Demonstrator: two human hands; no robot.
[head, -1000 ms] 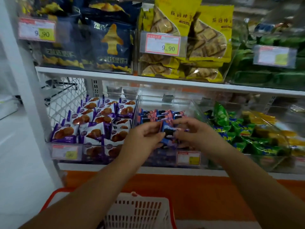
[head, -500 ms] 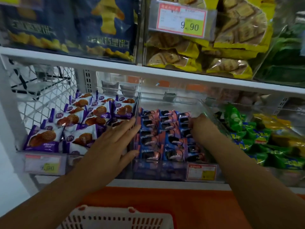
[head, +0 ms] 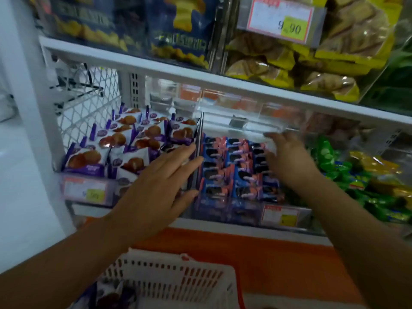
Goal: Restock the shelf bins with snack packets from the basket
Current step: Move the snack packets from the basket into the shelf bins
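- Clear plastic bin (head: 256,128) on the lower shelf, near the middle of the view, holds neat rows of blue-and-pink sandwich-cookie packets (head: 231,166). Their print is too blurred to read.
- The left hand (head: 156,188) lies flat at 9 o'clock of those packets, fingers straight and spread over the divider to the next bin, holding nothing.
- The right hand (head: 287,157) sits at 3 o'clock of the packets against the rightmost row, fingers loosely stretched toward the bin's back, gripping nothing.
- Purple-and-white cookie packets (head: 124,148) fill the bin at 9 o'clock, and green packets (head: 334,166) the one at 3 o'clock.
- A white basket (head: 178,279) with a red rim stands at 6 o'clock, with purple packets (head: 111,295) inside.
- At 1 o'clock, the upper price tag (head: 281,21) reads "9.90" on a yellow patch, in front of yellow bags (head: 289,63).
- Dark blue bags (head: 178,30) at 11 o'clock carry yellow characters that cannot be read.
- The lower tags (head: 85,190) are blurred.
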